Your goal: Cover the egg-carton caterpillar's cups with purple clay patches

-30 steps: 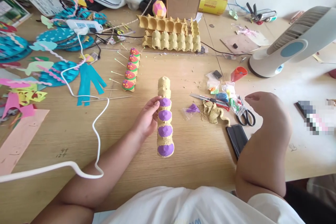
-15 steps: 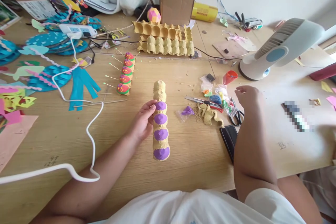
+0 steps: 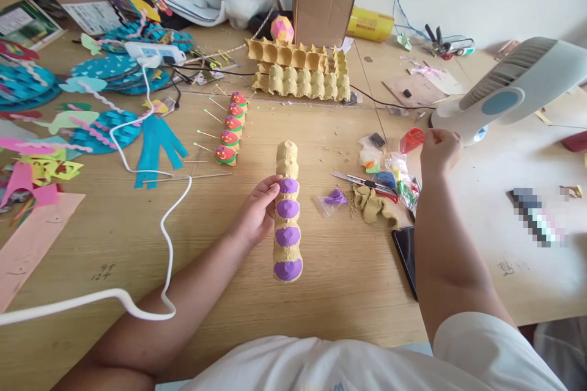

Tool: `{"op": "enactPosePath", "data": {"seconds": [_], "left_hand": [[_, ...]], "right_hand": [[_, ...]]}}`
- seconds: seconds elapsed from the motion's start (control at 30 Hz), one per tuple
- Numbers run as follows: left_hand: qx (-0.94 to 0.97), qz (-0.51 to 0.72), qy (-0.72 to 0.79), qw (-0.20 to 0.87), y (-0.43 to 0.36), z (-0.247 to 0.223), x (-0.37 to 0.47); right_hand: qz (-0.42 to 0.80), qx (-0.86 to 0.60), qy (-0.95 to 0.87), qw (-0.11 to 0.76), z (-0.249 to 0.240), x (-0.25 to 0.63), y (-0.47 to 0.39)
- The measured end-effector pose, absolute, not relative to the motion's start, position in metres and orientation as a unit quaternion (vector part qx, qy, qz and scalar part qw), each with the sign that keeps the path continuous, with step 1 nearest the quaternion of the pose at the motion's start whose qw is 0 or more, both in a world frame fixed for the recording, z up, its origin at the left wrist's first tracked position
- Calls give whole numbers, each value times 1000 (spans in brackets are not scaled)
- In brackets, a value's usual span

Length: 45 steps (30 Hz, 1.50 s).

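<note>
My left hand point(image 3: 257, 211) pinches the side of an egg carton strip point(image 3: 287, 191), a tan row of bumps held lengthwise over the table. Several bumps carry purple clay caps; the far ones are bare. My right hand point(image 3: 440, 149) is closed, fingertips pressed together beside a small red cup point(image 3: 412, 140); something thin may be in the pinch, but I cannot make it out. A bag of purple clay point(image 3: 334, 197) lies right of the strip. Farther left stands a finished-looking caterpillar point(image 3: 232, 128) of red and green caps with pin-like sticks along its side.
A utility knife point(image 3: 367, 182), torn carton scraps point(image 3: 373, 204) and bagged clay point(image 3: 385, 179) lie between my hands. A phone point(image 3: 405, 256) rests under my right forearm. Egg cartons point(image 3: 309, 82) sit at the back, a white fan point(image 3: 499, 98) at right, a white cable point(image 3: 166, 238) at left.
My right hand has moved to the red cup, its fingers now at the rim. My left hand keeps its hold on the strip. The whole view has shifted slightly.
</note>
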<state>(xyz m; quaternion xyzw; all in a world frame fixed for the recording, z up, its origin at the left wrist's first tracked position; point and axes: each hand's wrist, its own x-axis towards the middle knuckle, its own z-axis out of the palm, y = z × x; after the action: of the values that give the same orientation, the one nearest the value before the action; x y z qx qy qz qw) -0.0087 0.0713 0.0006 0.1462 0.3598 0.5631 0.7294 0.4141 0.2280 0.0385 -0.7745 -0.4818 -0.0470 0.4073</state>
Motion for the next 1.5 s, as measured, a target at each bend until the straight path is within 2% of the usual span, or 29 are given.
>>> {"op": "enactPosePath", "data": {"seconds": [0.07, 0.13, 0.17, 0.3, 0.37, 0.47, 0.53, 0.9, 1.13, 1.3, 1.5], "left_hand": [[147, 563, 360, 729, 71, 1, -9], [149, 562, 359, 729, 71, 1, -9], [150, 562, 359, 730, 71, 1, -8], [153, 563, 362, 727, 70, 0, -7], [157, 562, 361, 727, 70, 2, -6], [159, 557, 351, 735, 69, 5, -7], [157, 555, 343, 741, 69, 6, -8], [149, 565, 342, 736, 72, 4, -9], [143, 557, 359, 735, 72, 4, -11], [137, 549, 358, 743, 72, 3, -12], [137, 543, 362, 745, 72, 2, -13]], "right_hand": [[-61, -753, -466, 460, 47, 403, 219], [32, -633, -447, 632, 57, 387, 210], [90, -586, -430, 681, 61, 376, 205], [241, -515, -358, 741, 76, 326, 187], [303, -504, -365, 721, 80, 299, 176], [406, -508, -462, 603, 82, 259, 156], [453, -480, -489, 571, 83, 236, 141], [572, -439, -567, 398, 75, 203, 109], [520, -462, -644, 318, 68, 202, 106], [527, -446, -665, 285, 72, 207, 102], [391, -534, -702, 262, 77, 205, 100]]}}
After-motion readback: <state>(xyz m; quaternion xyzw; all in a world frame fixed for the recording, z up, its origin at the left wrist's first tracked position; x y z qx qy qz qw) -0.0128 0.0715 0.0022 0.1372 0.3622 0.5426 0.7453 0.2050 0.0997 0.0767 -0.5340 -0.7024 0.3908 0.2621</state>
